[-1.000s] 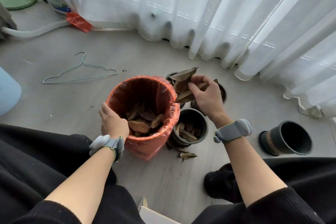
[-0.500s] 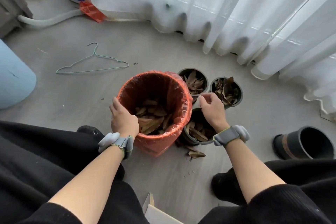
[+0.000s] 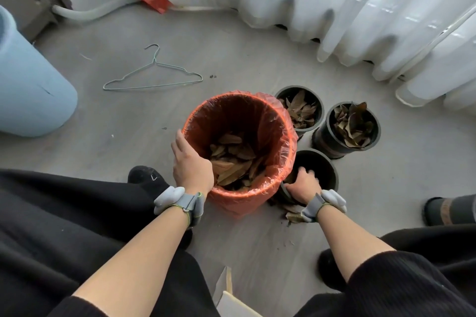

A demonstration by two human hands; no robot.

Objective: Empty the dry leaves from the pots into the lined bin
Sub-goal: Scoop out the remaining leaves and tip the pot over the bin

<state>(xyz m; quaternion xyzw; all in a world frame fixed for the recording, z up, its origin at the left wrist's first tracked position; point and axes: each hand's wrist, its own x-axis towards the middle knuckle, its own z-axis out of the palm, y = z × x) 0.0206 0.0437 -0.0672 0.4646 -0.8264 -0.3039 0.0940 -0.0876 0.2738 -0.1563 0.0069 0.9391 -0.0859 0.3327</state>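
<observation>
Head view: lined bin [image 3: 284,136] upright on the floor [image 3: 128,116], centre, orange liner folded over the rim, dry leaves [image 3: 233,162] piled inside. Left hand [image 3: 192,165] gripping the near-left rim, fingers curled over it. Right hand [image 3: 304,185] reaching into the nearest pot [image 3: 325,165], touching the bin's right side; fingers hidden inside, grip impossible to tell. Two leaf-filled pots [image 3: 300,108] [image 3: 347,127] just behind. Wire hanger [image 3: 154,76] lying well apart, far left.
</observation>
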